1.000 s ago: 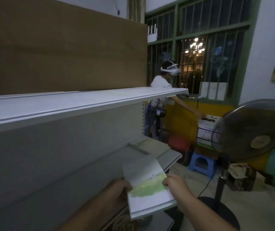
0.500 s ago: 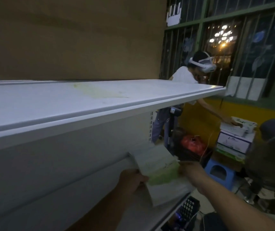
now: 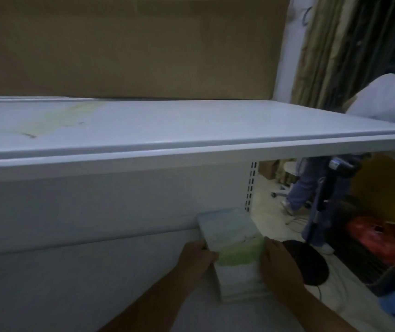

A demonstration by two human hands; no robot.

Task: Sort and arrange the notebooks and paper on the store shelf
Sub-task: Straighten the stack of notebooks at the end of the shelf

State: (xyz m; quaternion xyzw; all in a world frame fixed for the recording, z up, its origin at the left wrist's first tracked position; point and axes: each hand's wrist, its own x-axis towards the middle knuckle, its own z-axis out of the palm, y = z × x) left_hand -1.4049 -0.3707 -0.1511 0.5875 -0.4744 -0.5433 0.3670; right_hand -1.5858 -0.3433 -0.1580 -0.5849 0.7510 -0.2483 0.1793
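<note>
The stack of notebooks (image 3: 236, 255) looked light but loose, stiff enough across the covers yet apt to slide apart, so pressing both long edges seemed the sound hold (which was how it was held). The left hand (image 3: 197, 256) clasped its left edge and the right hand (image 3: 279, 262) its right. The top cover was pale with a green band. The stack sat low on the white lower shelf (image 3: 72, 283), near its right end.
</note>
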